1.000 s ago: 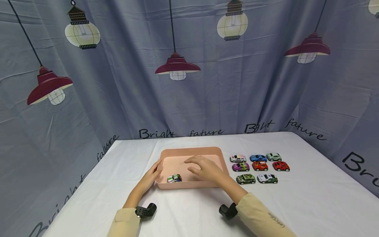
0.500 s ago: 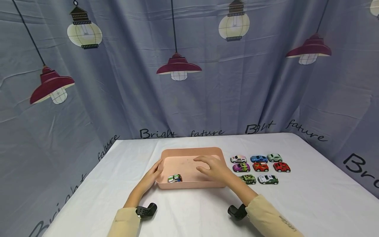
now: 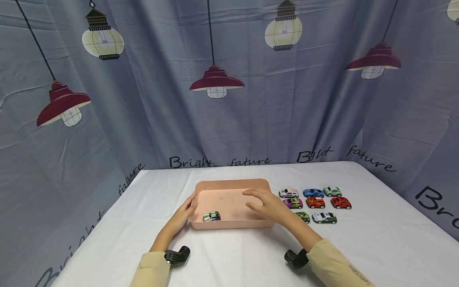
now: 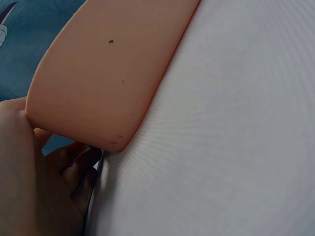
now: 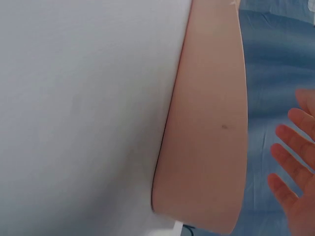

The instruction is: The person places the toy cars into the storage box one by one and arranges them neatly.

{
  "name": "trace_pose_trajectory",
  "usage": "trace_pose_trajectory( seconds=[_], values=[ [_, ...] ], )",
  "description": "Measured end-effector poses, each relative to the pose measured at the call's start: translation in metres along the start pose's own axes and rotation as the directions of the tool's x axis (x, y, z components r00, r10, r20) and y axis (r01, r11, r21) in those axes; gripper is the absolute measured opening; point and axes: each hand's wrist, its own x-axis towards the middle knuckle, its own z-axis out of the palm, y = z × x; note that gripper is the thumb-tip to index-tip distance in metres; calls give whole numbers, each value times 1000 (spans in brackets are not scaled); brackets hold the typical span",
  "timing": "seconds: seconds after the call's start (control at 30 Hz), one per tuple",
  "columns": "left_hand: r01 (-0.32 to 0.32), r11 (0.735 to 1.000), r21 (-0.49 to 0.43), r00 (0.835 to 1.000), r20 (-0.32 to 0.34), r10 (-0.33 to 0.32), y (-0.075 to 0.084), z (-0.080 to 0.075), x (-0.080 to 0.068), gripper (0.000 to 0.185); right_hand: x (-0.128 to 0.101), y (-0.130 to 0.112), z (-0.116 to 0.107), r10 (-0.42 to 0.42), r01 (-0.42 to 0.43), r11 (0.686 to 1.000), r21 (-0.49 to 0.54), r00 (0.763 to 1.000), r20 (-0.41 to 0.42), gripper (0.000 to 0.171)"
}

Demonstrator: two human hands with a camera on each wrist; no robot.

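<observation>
A pink tray [image 3: 232, 183] lies on the white tablecloth with one green-and-white toy car [image 3: 211, 216] in its near-left corner. My left hand [image 3: 183, 213] holds the tray's left edge, thumb on the rim; in the left wrist view its fingers [image 4: 74, 169] curl at the tray's [image 4: 113, 73] corner. My right hand [image 3: 268, 203] hovers empty over the tray's right edge with straight, spread fingers [image 5: 291, 146] beside the tray wall [image 5: 206, 123]. It partly hides a purple car [image 3: 295, 203] and a green camouflage car [image 3: 304, 216].
Right of the tray stand more toy cars: white-pink [image 3: 288, 193], blue [image 3: 312, 192], pale green [image 3: 331, 191], two red [image 3: 315, 202] [image 3: 340, 202], white-green [image 3: 324, 217]. A printed grey curtain [image 3: 229, 99] hangs behind the table [image 3: 376, 247].
My right hand has moved to the right, from over the tray's middle to its right edge, nearer the row of cars. The left hand and the car in the tray stayed put.
</observation>
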Motion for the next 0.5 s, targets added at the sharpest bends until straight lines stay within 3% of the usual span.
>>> trace_pose_trajectory(
  seconds=[0.5],
  values=[
    [2,1000,-1,1000,-7,-2,1,-1,-1,54,-12,18,-9,60,-60,998,0,998,-23,40]
  ],
)
